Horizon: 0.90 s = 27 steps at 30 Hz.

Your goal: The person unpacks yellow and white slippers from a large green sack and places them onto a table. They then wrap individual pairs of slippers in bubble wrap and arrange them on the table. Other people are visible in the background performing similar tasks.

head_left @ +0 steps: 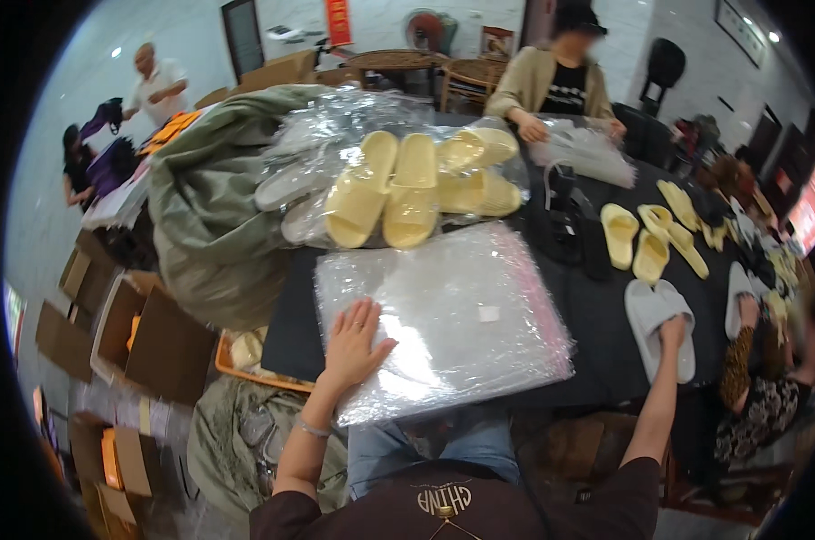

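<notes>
My left hand (358,349) lies flat, fingers stretched out, on a stack of clear plastic bags (452,315) with a pink edge strip. Off to the right, my right hand (672,331) grips a pair of pale grey slippers (646,310) at their straps; its fingertips are partly hidden. Yellow slippers in clear bags (412,193) lie on a pile just beyond the bag stack. Past the grey pair, several loose yellow slippers (620,236) rest on the black tabletop (551,270).
Across the table a person (556,81) handles clear bags (587,153). Another person's hand (747,310) touches a grey slipper at the right. A large green sack (218,216) bulges at the left, above open cardboard boxes (160,346) and an orange crate (254,364).
</notes>
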Motion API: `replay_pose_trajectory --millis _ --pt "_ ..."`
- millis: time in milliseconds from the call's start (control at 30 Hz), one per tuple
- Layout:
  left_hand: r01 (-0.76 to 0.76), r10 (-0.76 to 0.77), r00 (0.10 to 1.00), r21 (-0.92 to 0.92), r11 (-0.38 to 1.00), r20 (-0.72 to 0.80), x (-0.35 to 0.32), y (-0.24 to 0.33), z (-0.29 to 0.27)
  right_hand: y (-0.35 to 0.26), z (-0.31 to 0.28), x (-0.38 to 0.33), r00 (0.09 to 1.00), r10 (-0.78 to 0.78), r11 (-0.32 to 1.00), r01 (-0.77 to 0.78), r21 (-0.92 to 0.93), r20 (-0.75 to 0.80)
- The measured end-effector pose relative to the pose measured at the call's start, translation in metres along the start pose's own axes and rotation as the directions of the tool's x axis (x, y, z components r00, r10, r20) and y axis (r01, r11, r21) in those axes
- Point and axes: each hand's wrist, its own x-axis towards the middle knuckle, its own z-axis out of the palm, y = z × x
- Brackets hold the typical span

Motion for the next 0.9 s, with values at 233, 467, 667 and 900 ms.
replay_pose_trajectory --millis 233,467,667,900 --pt "0.02 -0.02 1.0 -0.046 0.999 0.004 -0.004 -0.002 -0.001 0.01 0.046 0.049 0.987 0.151 0.984 -0.154 0.092 0.047" --pt "-0.091 0.039 0.981 -0.275 0.957 -0.19 0.016 -0.019 -0.01 0.0 0.009 0.044 0.967 -0.237 0.97 0.229 -0.081 -0.095" --pt "0.331 -0.58 0.647 -0.503 0.798 -0.494 0.091 -0.063 -0.016 -0.189 -0.114 -0.122 0.796 -0.6 0.725 0.499 0.476 0.08" --pt "0.574 -0.724 0.685 -0.671 0.469 0.08 0.151 -0.11 -0.001 -0.284 -0.122 -0.251 0.527 -0.805 0.544 0.475 0.692 0.271"
